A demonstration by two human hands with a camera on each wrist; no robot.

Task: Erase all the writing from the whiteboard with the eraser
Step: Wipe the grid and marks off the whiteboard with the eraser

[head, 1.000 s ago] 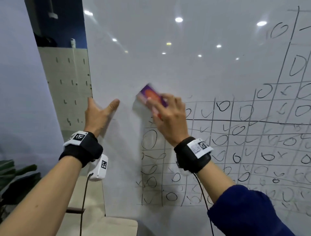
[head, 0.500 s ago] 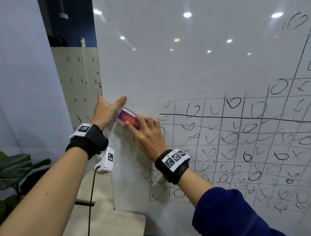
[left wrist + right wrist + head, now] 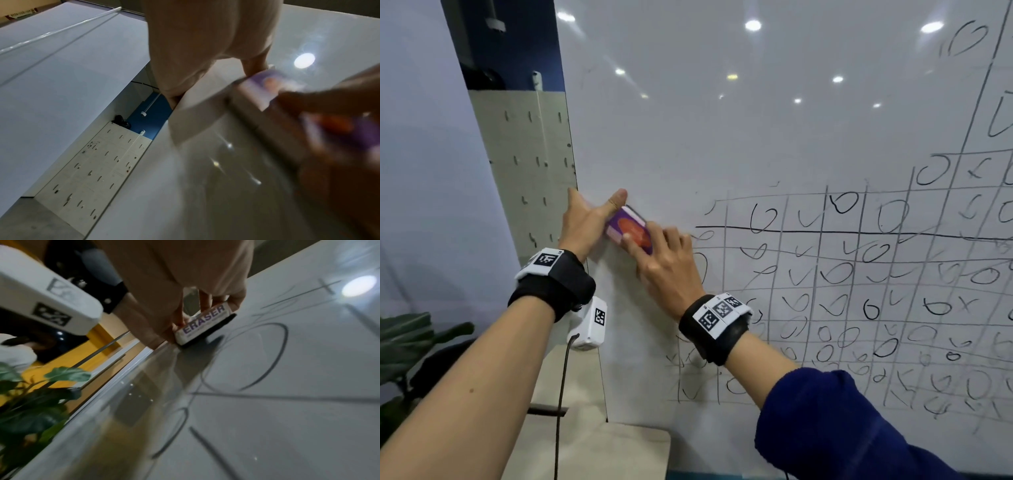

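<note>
White and glossy, one whiteboard (image 3: 722, 137) fills most of the head view, its upper part bare but for reflected ceiling lights and its lower right covered by one hand-drawn grid of circles and ticks (image 3: 859, 291). One eraser (image 3: 629, 229), purple with an orange patch on its back and the word ERASER along its white side in the right wrist view (image 3: 203, 322), lies with its dark pad flat against the board, just left of the grid's left edge. The right hand (image 3: 667, 270) grips it: the thumb on one long side, the fingers (image 3: 236, 296) curled over the other, the fingertips pointing up and to the left. The left hand (image 3: 582, 222) holds the board's left edge, its thumb (image 3: 616, 200) lying straight on the board face just above the eraser, nearly touching it; the other four fingers go behind the edge and are hidden. Two black wristbands with printed markers show, one on each wrist. Beyond the left fingers stands one pale cabinet (image 3: 530, 164) with rows of small handles, and one leafy plant (image 3: 407, 342) sits at the lower left.
</note>
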